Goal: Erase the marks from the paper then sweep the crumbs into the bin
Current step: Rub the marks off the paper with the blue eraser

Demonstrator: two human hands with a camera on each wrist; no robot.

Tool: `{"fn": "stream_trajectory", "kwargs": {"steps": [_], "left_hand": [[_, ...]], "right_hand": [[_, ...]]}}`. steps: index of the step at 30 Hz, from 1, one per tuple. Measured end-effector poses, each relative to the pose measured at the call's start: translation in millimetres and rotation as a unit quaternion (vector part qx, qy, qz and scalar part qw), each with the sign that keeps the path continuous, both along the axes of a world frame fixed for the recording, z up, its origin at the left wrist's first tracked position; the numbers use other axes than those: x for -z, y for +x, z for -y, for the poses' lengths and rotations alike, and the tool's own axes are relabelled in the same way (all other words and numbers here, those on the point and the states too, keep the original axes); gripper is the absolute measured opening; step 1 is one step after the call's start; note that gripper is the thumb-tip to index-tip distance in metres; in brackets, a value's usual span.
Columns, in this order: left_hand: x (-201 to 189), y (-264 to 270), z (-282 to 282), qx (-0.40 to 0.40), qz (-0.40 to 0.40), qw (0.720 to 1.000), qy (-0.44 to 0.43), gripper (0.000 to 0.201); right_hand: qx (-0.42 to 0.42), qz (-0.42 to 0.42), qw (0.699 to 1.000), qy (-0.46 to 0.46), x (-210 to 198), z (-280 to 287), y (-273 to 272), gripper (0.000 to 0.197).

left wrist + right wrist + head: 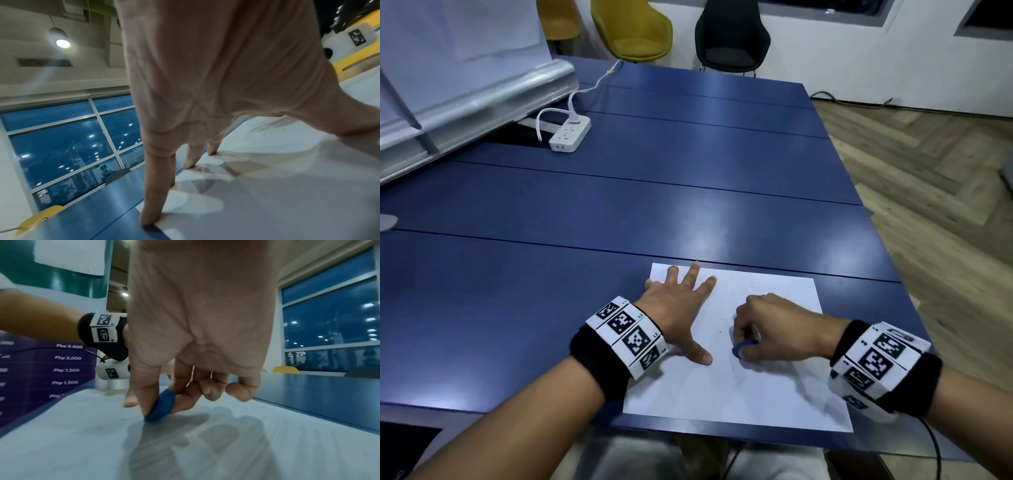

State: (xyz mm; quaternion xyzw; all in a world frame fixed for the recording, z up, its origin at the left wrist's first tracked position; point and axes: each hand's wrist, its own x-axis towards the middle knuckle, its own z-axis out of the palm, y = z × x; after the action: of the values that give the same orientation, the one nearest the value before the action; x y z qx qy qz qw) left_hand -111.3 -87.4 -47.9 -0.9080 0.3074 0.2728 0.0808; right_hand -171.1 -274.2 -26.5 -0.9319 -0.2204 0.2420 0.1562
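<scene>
A white sheet of paper (763, 387) lies at the near edge of the blue table (654, 205). My left hand (678, 308) lies flat on the sheet's left part, fingers spread and straight; in the left wrist view its fingertips (148, 217) press the paper (287, 194) near its edge. My right hand (767, 329) pinches a blue eraser (739, 350) between thumb and fingers, its lower end touching the paper. The right wrist view shows the eraser (162, 405) pressed on the sheet (82, 443). Small dark crumbs (720, 329) and faint pencil marks (736, 375) lie on the paper.
A white power strip (569, 134) with its cable sits at the far left of the table beside a leaning board (465, 85). Yellow chairs (633, 27) and a black chair (732, 37) stand beyond the far edge. Wood floor (928, 188) runs on the right. No bin shows.
</scene>
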Motion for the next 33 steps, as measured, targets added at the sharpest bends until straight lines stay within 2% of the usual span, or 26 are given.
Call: {"fn": "stream_trajectory", "kwargs": {"steps": [2, 4, 10, 13, 17, 22, 26, 30, 33], "left_hand": [[0.0, -0.1, -0.1, -0.002, 0.0, 1.0, -0.002, 0.136], [-0.6, -0.8, 0.1, 0.0, 0.001, 1.0, 0.0, 0.136], [0.2, -1.5, 0.0, 0.001, 0.009, 1.0, -0.005, 0.137], [0.4, -1.3, -0.2, -0.002, 0.008, 1.0, -0.004, 0.139], [-0.7, -2.3, -0.6, -0.006, 0.009, 1.0, -0.01, 0.138], [-1.1, -1.6, -0.8, -0.005, 0.003, 1.0, -0.006, 0.138], [-1.5, -1.8, -1.1, -0.01, 0.002, 1.0, -0.013, 0.138], [-1.2, -1.4, -0.5, -0.008, 0.001, 1.0, -0.01, 0.138], [-1.2, -1.9, -0.6, -0.012, -0.001, 1.0, -0.013, 0.138]], "right_hand": [[-0.045, -0.052, 0.998, 0.0, -0.9, -6.8, -6.3, 0.01], [-0.053, -0.101, 0.993, -0.007, -3.1, -11.4, -6.8, 0.01], [0.07, 0.019, 0.997, 0.002, -1.4, -1.9, 74.4, 0.004], [0.095, 0.063, 0.993, 0.002, 4.7, -1.1, 85.8, 0.008], [0.028, -0.028, 0.999, 0.011, 4.3, -5.0, 74.9, 0.004], [0.072, 0.054, 0.996, 0.004, 3.0, 1.3, 97.7, 0.01], [0.031, -0.061, 0.998, 0.01, 2.4, -1.6, 87.7, 0.006], [0.086, 0.002, 0.995, 0.046, 5.9, 2.2, 95.5, 0.004], [0.05, -0.055, 0.997, 0.038, 6.6, -2.9, 81.9, 0.005]]}}
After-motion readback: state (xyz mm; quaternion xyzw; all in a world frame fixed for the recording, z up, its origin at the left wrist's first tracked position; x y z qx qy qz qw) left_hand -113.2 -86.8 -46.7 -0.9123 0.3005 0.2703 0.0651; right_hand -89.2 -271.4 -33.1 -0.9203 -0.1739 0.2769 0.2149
